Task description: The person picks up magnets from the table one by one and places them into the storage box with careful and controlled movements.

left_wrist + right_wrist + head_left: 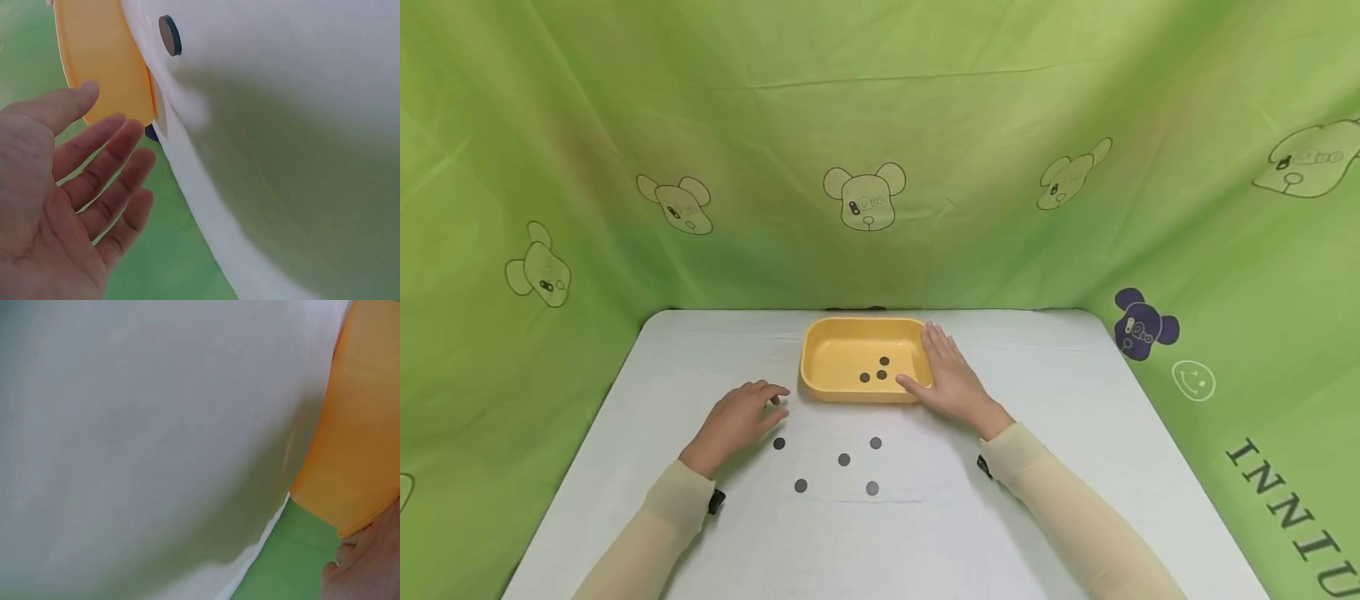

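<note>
A yellow tray (837, 353) stands at the middle back of the white table (1037, 400), with three dark coins (876, 372) inside it. My right hand (943, 371) lies flat against the tray's right side, fingers straight and thumb at its front rim; the right wrist view shows the tray (356, 425) and part of the hand (369, 565). My left hand (752, 410) hovers just left of the tray's front corner and holds nothing. In the left wrist view the left hand (69, 187) shows a bare palm with relaxed fingers beside the tray (100, 62). Several more coins (844, 459) lie on the table before the tray.
One coin (778, 443) lies close under my left hand; the left wrist view catches a coin (169, 35) near the tray. Green cloth with bear prints (865, 196) walls in the table at the back and both sides.
</note>
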{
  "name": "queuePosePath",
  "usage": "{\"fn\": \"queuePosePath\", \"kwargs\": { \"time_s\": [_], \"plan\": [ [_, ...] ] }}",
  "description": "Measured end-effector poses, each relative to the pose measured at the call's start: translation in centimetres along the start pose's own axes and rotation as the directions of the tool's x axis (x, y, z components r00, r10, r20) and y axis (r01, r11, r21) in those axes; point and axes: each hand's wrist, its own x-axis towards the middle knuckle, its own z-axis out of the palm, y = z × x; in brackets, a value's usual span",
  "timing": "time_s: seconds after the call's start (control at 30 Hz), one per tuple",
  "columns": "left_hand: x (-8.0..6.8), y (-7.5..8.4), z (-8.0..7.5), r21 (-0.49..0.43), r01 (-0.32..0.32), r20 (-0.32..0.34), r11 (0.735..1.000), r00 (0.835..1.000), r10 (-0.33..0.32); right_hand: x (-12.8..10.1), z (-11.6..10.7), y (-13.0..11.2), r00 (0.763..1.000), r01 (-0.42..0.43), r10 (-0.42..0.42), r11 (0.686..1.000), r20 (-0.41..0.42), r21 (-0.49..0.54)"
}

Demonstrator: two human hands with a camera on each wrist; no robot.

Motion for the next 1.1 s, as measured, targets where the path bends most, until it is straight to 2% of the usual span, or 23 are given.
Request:
{"fn": "queuePosePath", "kwargs": {
  "time_s": [0.3, 0.57, 0.87, 1.1],
  "plan": [
    [-1.3, 0.0, 0.3, 0.008, -0.034, 0.059, 0.999, 0.998, 0.034, 0.0, 0.1, 0.2, 1.0, 0.002, -0.002, 1.0, -0.001, -0.004],
    [-2.0, -0.3, 0.6, -0.003, -0.039, 0.101, 0.999, 0.994, 0.039, 0.1, 0.2, 0.2, 1.0, -0.006, 0.006, 1.0, 0.005, 0.006],
    [-2.1, -0.3, 0.7, -0.017, -0.065, 0.118, 0.998, 0.991, 0.067, 0.2, 0.2, 0.2, 1.0, -0.017, 0.017, 1.0, 0.007, 0.008],
    [-2.2, -0.4, 0.8, -0.021, -0.048, 0.152, 0.999, 0.987, 0.05, 0.2, 0.2, 0.2, 1.0, -0.021, 0.021, 1.0, 0.011, 0.005]
  ]
}}
